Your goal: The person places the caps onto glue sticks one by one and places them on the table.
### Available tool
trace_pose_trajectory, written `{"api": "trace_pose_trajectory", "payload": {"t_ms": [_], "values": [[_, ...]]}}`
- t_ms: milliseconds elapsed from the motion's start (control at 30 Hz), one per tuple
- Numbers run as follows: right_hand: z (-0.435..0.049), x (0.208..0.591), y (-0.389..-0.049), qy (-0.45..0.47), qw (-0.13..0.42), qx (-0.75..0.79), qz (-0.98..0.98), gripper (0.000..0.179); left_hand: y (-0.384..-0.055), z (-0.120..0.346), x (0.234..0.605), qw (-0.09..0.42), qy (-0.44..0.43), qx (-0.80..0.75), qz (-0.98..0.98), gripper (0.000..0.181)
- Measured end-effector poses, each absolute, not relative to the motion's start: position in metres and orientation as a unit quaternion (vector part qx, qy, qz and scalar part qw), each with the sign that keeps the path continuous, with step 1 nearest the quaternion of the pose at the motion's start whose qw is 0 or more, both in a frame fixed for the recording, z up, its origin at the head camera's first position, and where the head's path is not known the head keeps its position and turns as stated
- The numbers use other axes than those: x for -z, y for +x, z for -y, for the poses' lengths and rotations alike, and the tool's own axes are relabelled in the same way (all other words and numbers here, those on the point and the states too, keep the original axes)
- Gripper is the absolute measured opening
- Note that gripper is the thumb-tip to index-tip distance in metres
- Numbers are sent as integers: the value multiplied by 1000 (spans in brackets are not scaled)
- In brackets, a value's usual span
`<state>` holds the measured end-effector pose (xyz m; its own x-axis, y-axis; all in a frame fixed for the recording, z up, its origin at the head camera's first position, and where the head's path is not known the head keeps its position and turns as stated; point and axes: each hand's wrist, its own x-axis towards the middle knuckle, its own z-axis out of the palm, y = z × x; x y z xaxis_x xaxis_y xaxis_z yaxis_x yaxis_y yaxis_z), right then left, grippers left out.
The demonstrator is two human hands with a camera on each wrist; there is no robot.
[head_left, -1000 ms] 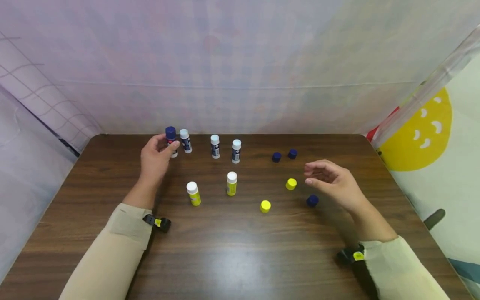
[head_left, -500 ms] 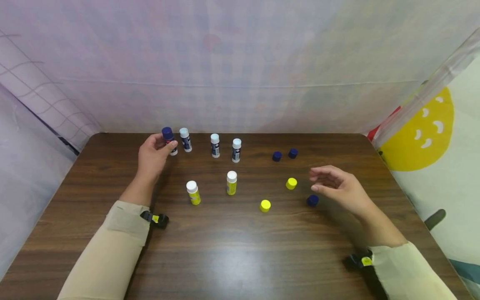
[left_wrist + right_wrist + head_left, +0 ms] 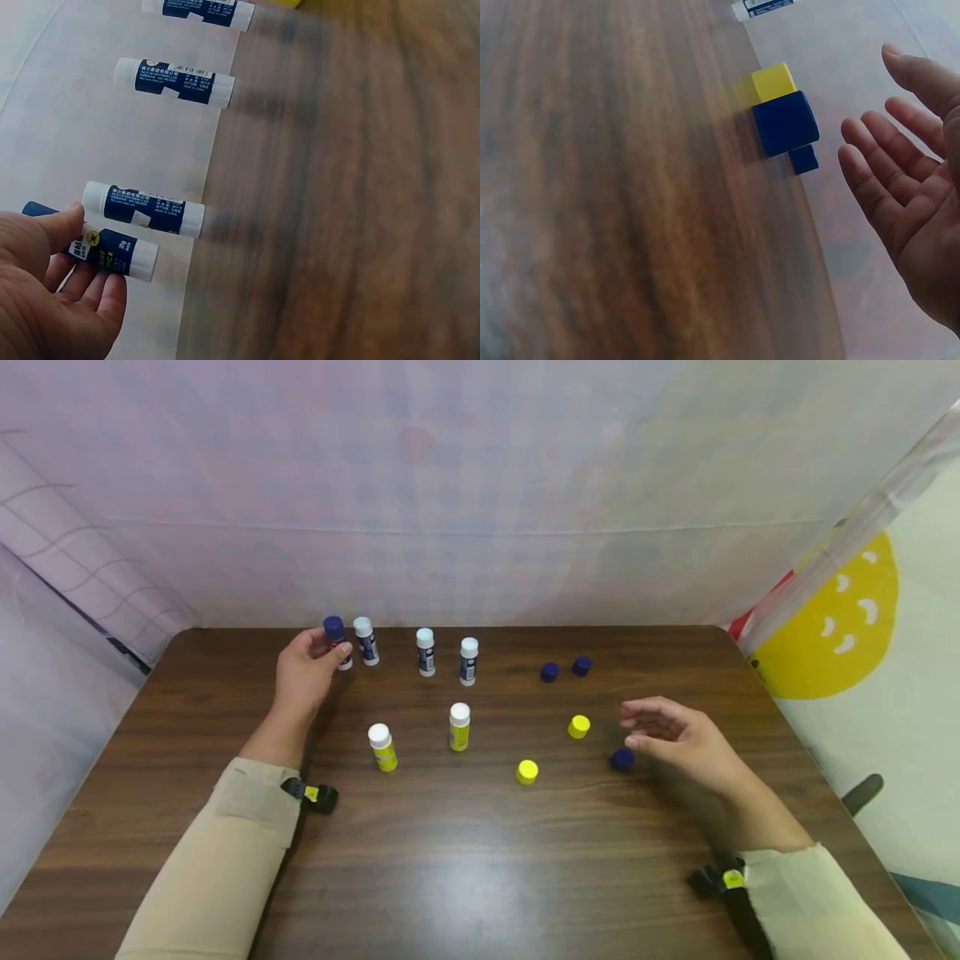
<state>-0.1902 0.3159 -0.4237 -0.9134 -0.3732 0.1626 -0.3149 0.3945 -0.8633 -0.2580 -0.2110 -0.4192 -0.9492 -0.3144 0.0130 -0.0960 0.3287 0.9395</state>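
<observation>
At the back left, my left hand (image 3: 303,677) grips a glue stick (image 3: 334,631) capped in dark blue; its printed label (image 3: 105,247) shows in the left wrist view. Close to its right stands an uncapped blue-labelled glue stick (image 3: 367,642), and two more like it, a middle one (image 3: 425,652) and a right one (image 3: 468,662), stand along the same row. My right hand (image 3: 682,739) hovers over the right side with fingers loosely bent and nothing in them. Just left of it sits a dark blue cap (image 3: 622,760), apart from the fingers.
Two yellow glue sticks with white tops, one left (image 3: 383,748) and one right (image 3: 459,727), stand mid-table. Loose yellow caps (image 3: 527,772) and smaller-looking blue caps (image 3: 550,672) lie to their right. A pale curtain (image 3: 465,568) hangs behind the table (image 3: 420,860).
My left hand shifted slightly left with the blue-capped glue stick, which tilted and then straightened. My right hand drew a little right and down, away from the yellow cap.
</observation>
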Motion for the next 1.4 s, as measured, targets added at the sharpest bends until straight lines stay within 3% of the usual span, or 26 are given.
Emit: {"api": "trace_pose_trajectory", "payload": {"t_ms": [367, 1400], "values": [[-320, 431, -193, -214, 55, 499, -838, 42, -262, 218, 422, 106, 142, 559, 810, 47], [-320, 434, -193, -207, 134, 440, -864, 43, -268, 226, 429, 66, 159, 563, 809, 49]]}}
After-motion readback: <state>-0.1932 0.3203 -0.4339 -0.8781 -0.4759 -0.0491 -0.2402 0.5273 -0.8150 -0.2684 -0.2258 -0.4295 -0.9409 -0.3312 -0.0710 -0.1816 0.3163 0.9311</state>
